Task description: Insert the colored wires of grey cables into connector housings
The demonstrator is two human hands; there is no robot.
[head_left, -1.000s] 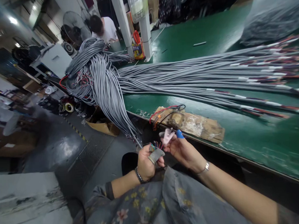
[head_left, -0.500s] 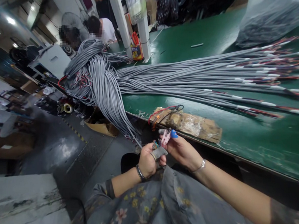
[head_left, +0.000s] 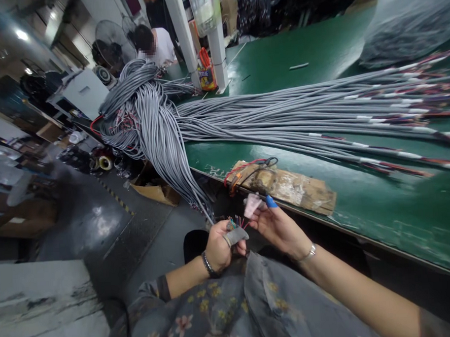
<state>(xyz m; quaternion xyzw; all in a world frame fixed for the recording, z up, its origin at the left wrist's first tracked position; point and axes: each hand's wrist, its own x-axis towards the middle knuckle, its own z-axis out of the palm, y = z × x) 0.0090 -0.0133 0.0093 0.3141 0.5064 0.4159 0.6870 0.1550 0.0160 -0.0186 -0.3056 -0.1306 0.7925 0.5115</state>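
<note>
My left hand is closed round the end of a grey cable, with thin coloured wires fanning out above the fist. A grey cot covers one of its fingers. My right hand is just to the right, pinching a small pink-handled cutter; its fingertip wears a blue cot. The cutter sits a little apart from the coloured wires. Both hands hover below the front edge of a green table.
A large bundle of grey cables lies across the green table and hangs over its left edge. A taped cardboard pad with red and black leads sits at the edge. A person in white works at the back. A clear plastic bag lies far right.
My right hand with the cutter has drawn slightly right and away from the coloured wire ends. My left hand keeps its hold on the cable.
</note>
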